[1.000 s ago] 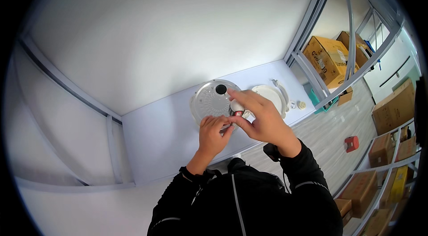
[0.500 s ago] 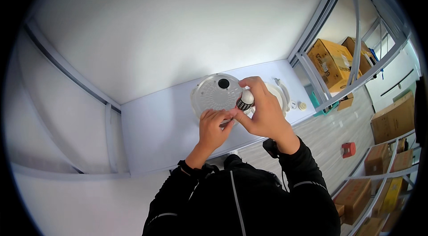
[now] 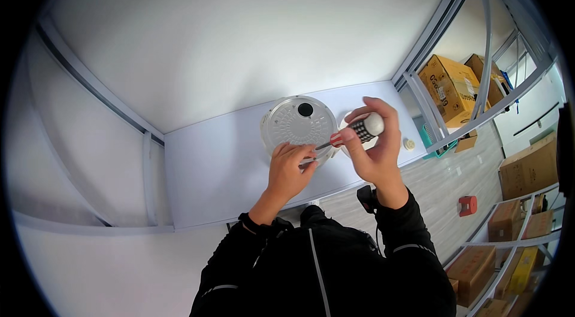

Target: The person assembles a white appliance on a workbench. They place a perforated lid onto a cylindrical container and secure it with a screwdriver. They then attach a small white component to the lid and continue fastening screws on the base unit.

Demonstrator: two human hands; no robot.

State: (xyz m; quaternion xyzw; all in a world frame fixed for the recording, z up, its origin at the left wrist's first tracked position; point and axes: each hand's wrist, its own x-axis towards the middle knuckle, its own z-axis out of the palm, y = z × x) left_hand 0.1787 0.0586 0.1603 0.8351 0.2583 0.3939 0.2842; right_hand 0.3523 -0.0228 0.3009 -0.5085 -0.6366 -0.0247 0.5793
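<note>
My right hand (image 3: 378, 148) grips a screwdriver (image 3: 361, 129) by its handle, which has a white end, a black-and-white patterned grip and a red collar. Its metal shaft slants down to the left, toward the fingertips of my left hand (image 3: 291, 165). Those fingers are bunched at the near rim of a round silver metal disc (image 3: 293, 128) with embossed dots and a black round spot. Whatever lies between the left thumb and fingers is too small to make out. Behind my right hand a white round part (image 3: 345, 118) is mostly hidden.
The pieces lie on a white table (image 3: 206, 155) against a pale wall. A small cream round piece (image 3: 409, 144) sits near its right end. Metal frame posts rise at both sides. Cardboard boxes (image 3: 452, 90), a teal crate (image 3: 432, 137) and a red stool (image 3: 468, 205) stand to the right.
My right hand has moved right and tilted the screwdriver from near upright to slanting, so its shaft now shows. The left hand stays at the disc's near rim.
</note>
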